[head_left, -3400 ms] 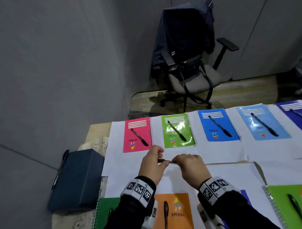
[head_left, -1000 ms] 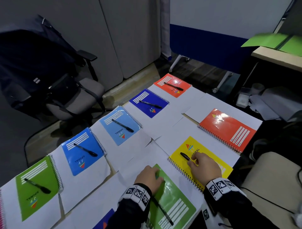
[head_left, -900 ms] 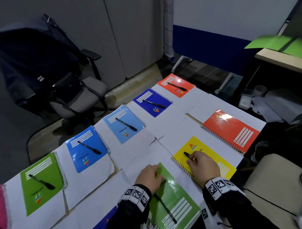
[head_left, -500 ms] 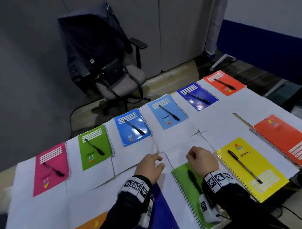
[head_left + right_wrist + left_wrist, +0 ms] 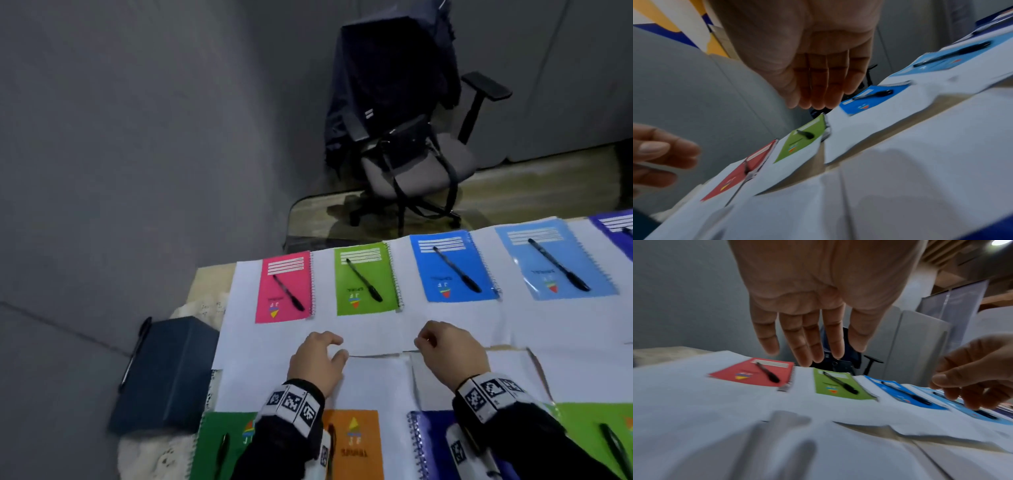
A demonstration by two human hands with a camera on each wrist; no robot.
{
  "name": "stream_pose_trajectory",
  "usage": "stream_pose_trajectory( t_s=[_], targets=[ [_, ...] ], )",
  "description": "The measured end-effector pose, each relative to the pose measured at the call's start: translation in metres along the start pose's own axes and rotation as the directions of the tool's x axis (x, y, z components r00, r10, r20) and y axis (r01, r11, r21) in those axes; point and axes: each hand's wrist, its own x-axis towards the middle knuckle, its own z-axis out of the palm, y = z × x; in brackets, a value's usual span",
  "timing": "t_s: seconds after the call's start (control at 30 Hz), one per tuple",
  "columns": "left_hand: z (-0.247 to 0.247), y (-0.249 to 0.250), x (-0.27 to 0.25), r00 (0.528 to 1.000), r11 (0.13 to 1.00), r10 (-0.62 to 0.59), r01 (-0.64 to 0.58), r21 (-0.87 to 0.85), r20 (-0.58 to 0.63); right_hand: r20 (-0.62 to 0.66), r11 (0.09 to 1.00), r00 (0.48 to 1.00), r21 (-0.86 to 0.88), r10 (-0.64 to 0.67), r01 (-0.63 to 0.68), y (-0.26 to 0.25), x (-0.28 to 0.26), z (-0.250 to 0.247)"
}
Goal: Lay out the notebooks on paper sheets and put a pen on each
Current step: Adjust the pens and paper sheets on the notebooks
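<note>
Across the far row lie a pink notebook (image 5: 282, 286), a green notebook (image 5: 364, 279), a blue notebook (image 5: 452, 267) and a light blue notebook (image 5: 555, 260), each on white paper sheets (image 5: 376, 329) with a black pen (image 5: 363, 281) on its cover. The near row shows a green notebook (image 5: 222, 445), an orange notebook (image 5: 352, 442), a dark blue notebook (image 5: 428, 445) and another green notebook (image 5: 596, 438). My left hand (image 5: 329, 346) and right hand (image 5: 428, 342) hover over the bare paper between the rows. Both hold nothing. The left fingers (image 5: 809, 344) hang straight, and the right fingers (image 5: 818, 91) are loosely curled.
A dark blue box (image 5: 164, 373) with a pen (image 5: 133, 356) on it sits on a lace cloth (image 5: 154, 455) past the table's left end. Behind the table stands an office chair (image 5: 411, 137) draped with a dark jacket. Grey walls close in on the left.
My right hand has left the pen on the yellow notebook at the right end. Both hands have moved left, empty, to the gap between the rows. The head view swung left.
</note>
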Motion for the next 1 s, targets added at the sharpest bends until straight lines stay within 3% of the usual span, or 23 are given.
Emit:
stream_pose_trajectory(
  t_s=[0.1, 0.2, 0.33, 0.4, 0.67, 1.0],
  targets=[
    [-0.034, -0.042, -0.004, 0.989, 0.997, -0.076, 0.072, -0.033, -0.124, 0.038, 0.996, 0.996, -0.019, -0.082, 0.083, -0.039, 0.005, 0.023],
    [-0.068, -0.081, -0.007, 0.949, 0.986, -0.167, 0.154, -0.069, -0.268, 0.067, 0.990, 0.988, -0.035, -0.137, 0.139, -0.067, 0.007, 0.042],
    [-0.116, -0.139, -0.006, 0.824, 0.942, -0.330, 0.322, -0.098, -0.461, 0.095, 0.985, 0.982, -0.038, -0.163, 0.167, -0.094, 0.009, 0.063],
    [-0.136, -0.165, -0.005, 0.765, 0.906, -0.404, 0.411, -0.102, -0.502, 0.107, 0.983, 0.979, -0.041, -0.171, 0.177, -0.102, 0.010, 0.071],
    [-0.175, -0.235, 0.018, 0.712, 0.807, -0.527, 0.591, -0.009, -0.464, 0.137, 0.978, 0.971, -0.055, -0.194, 0.203, -0.128, 0.010, 0.099],
    [-0.195, -0.246, 0.046, 0.706, 0.684, -0.634, 0.702, 0.199, -0.315, 0.153, 0.977, 0.968, -0.048, -0.200, 0.209, -0.143, 0.015, 0.119]
  ],
)
